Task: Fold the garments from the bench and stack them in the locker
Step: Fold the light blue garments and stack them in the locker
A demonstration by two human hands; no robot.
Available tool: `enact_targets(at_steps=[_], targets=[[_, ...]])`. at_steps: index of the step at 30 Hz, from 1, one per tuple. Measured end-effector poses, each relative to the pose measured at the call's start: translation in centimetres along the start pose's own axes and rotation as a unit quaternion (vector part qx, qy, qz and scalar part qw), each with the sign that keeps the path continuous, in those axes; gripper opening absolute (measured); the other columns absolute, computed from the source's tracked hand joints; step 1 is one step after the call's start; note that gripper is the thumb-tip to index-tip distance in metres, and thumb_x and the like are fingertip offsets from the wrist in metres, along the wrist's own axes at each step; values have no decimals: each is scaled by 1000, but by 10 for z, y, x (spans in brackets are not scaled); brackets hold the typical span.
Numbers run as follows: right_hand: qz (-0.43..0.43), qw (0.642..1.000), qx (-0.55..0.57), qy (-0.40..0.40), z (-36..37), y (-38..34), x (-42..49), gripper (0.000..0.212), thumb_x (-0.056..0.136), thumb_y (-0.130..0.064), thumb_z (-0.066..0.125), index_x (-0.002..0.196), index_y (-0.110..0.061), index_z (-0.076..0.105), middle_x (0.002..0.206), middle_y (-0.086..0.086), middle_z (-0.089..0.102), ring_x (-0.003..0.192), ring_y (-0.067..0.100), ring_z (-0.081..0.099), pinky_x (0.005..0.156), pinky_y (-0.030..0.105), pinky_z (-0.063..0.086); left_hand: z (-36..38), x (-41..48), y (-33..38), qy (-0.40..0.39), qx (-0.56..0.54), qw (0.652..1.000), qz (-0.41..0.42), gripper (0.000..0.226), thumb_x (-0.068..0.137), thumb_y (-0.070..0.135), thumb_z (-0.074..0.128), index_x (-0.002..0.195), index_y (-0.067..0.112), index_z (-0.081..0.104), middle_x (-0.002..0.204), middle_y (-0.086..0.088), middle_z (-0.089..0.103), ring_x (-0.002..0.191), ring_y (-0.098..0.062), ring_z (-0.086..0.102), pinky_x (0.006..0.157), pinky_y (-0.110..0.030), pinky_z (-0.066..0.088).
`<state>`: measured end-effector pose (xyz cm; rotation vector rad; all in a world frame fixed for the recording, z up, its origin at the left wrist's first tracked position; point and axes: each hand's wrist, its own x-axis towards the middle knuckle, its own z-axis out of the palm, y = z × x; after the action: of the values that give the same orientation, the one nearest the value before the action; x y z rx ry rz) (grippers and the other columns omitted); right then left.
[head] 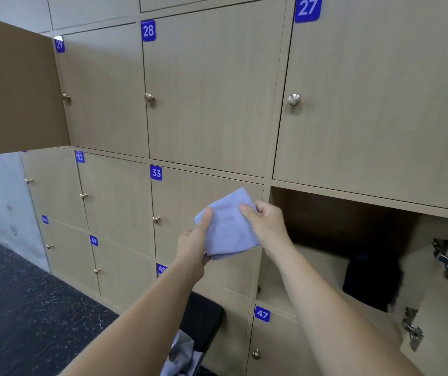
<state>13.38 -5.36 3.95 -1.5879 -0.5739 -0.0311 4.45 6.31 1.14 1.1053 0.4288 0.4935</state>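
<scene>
Hands on one folded garment (pixel 227 229), pale lavender, held up in air in front of locker door 33 (pixel 185 191). Left hand (pixel 193 241): thumb laid along garment's left edge, fingers curled beneath its lower corner, gripping. Right hand (pixel 267 226): thumb on front face near upper right edge, fingers curled behind, pinching. Both forearms bare, extended forward. Garment folded to small rough square, tilted, one corner pointing up.

Just right of right hand: open locker (pixel 326 213), interior shadowed. Dark item (pixel 372 283) lying on locker floor toward right side; cannot tell what kind. Locker door (pixel 440 308) standing open at far right, two metal hinges (pixel 446 257) on inner face. Number plate 47 (pixel 262 313) on shut door directly beneath open locker.

Below forearms: black padded tabletop (pixel 206 313), with crumpled grey-white garment (pixel 182 354) on it, partly hidden by left arm.

Around: rows of shut wooden doors with blue number plates and round knobs; another open door (pixel 14 85) at upper left; dark speckled floor (pixel 27 294) at left.
</scene>
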Motion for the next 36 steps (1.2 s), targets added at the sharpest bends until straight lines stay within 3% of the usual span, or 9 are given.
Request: enact_targets(at_steps=[2,6,9,14,19,25,30,33,36], targets=[[-17,1000,-11,23,0,8,-7,31,89,-12,62,66,-5,43,64,5,35,62,16,32,56,28,24,14,-1,-5,40,10,999,-4,44,85,53,67,101,12,61,105,-3,69,97,-24,68,88,-42,56],[7,998,-24,59,-8,21,-14,43,93,-29,61,60,-15,37,57,-4,35,54,10,32,52,27,28,32,-2,-17,109,131,980,98,33,96,42,56,100,9,55,83,2,56,83,-20,56,60,-26,43],[50,991,-59,110,-22,25,-14,47,98,-39,49,57,-17,44,59,-2,46,60,15,41,57,29,34,34,1,-27,88,194,964,161,36,96,42,55,93,6,56,77,0,55,77,-20,55,59,-27,43],[0,965,-201,169,-40,36,-24,51,100,-32,45,54,-18,32,54,-3,36,57,18,34,48,27,22,44,-4,-42,60,204,962,174,30,97,41,54,88,12,55,81,0,60,71,-10,57,58,-22,46],[40,953,-235,190,-61,61,-29,48,101,-37,42,58,-16,36,59,-1,42,66,22,43,49,30,23,57,2,-65,29,221,966,132,33,94,44,57,101,12,59,94,-2,66,86,-16,64,64,-25,49],[130,980,-82,126,-91,108,-52,46,79,-44,60,83,2,56,67,5,51,62,17,44,59,31,37,73,11,-103,14,254,964,75,27,95,46,55,96,19,57,88,3,64,80,-13,61,63,-27,48],[152,971,-89,161,-125,156,-68,30,84,-17,65,71,6,50,63,5,44,60,16,37,56,30,27,90,22,-146,-26,243,970,-14,40,94,47,56,85,8,58,82,-2,64,76,-21,62,62,-29,50],[165,965,-101,176,-146,177,-67,26,86,-11,62,68,3,49,60,3,42,58,15,35,54,30,26,97,34,-169,-34,180,973,-140,21,90,27,59,89,6,62,97,-11,67,86,-32,64,78,-40,53],[186,956,-136,181,-160,207,-68,27,85,-12,64,64,-5,49,56,-3,42,55,13,35,53,30,28,102,43,-195,-50,183,960,-206,8,86,6,56,89,3,62,93,-15,64,80,-29,58,73,-37,47]])
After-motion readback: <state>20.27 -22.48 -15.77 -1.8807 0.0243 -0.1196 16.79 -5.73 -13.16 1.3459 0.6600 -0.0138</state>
